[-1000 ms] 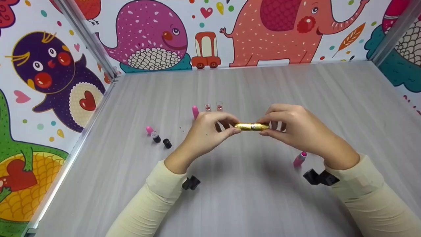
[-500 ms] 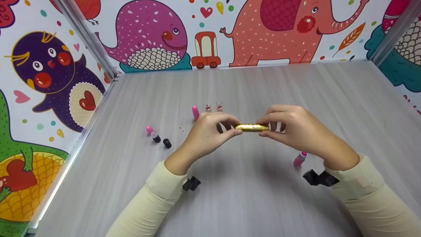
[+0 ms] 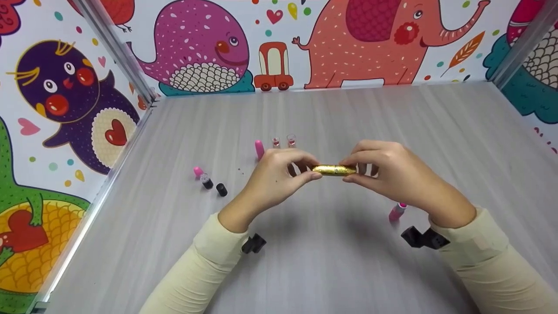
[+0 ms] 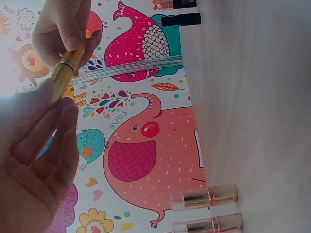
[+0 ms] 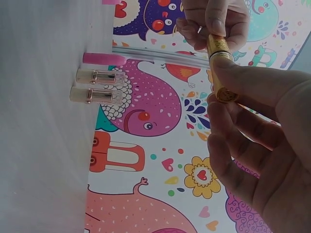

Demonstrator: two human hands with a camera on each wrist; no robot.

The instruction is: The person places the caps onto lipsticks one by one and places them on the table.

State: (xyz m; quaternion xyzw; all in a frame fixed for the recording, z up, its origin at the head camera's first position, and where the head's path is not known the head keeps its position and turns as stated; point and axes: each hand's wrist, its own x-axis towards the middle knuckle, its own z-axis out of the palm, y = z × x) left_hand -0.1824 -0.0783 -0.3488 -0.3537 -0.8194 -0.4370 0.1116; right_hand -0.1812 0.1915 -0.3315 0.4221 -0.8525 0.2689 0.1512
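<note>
Above the table, my left hand [image 3: 279,176] pinches one end of a gold lipstick tube [image 3: 334,170] between thumb and fingers. The other end is pinched by my right hand [image 3: 390,170]. The tube lies level between the hands, and its two halves meet at a seam near the middle. A dark ring shows around the gold tube [image 5: 219,52] in the right wrist view. Some fingertips are hidden behind it in the head view. An upright pink lipstick [image 3: 396,212] with its bright pink tip showing stands below my right hand.
Behind my left hand stand a pink tube [image 3: 260,149] and two clear-capped lipsticks [image 3: 275,142], partly covered. To the left are a pink-topped piece [image 3: 198,172], a black piece with a clear top [image 3: 206,181] and a black piece [image 3: 222,189]. Patterned walls [image 3: 279,26] border the table.
The gap between the tube's two halves, visible a second ago, has closed to a thin seam. Both hands have come down very slightly in view; the other things stay put.
</note>
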